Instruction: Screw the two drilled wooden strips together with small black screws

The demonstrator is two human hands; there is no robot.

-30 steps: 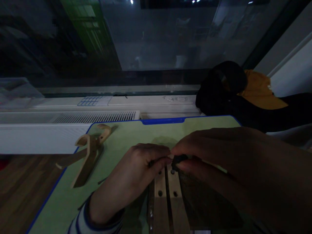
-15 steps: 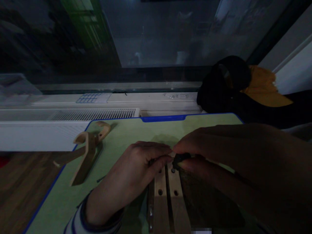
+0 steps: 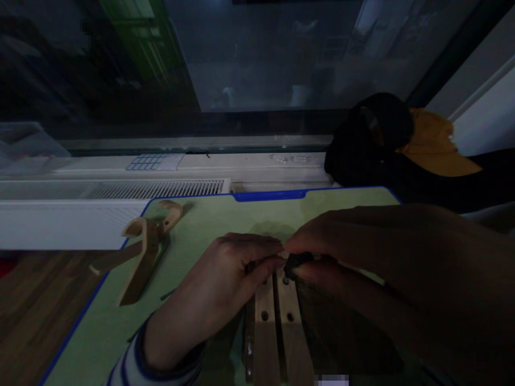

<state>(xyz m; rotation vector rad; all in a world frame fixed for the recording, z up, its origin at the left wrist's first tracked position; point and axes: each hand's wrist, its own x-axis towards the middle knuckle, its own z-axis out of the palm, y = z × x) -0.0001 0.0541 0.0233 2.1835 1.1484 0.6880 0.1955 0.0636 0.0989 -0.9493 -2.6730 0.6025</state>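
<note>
Two pale wooden strips [image 3: 267, 343] lie side by side before me, a narrow gap between them and dark screws or holes along their faces. My left hand [image 3: 219, 292] is closed at their far end, thumb and fingers around the left strip, hiding its tip. Opposite it, my right hand [image 3: 378, 257] pinches a small dark piece [image 3: 298, 261] between thumb and fingers, against the far end of the right strip, just by a screw head [image 3: 286, 280]. The kind of this dark piece cannot be made out. Both hands' fingertips nearly meet there.
A wooden piece with curved hooks [image 3: 141, 260] rests on the left of the green, blue-edged table [image 3: 213, 214]. Thin dark rods lie near my left wrist. Beyond the table are a white radiator [image 3: 64, 222], a windowsill, and a black bag with an orange cap [image 3: 434, 142].
Almost nothing differs. Both hands keep their hold at the far end of the strips, and the view has shifted only very slightly.
</note>
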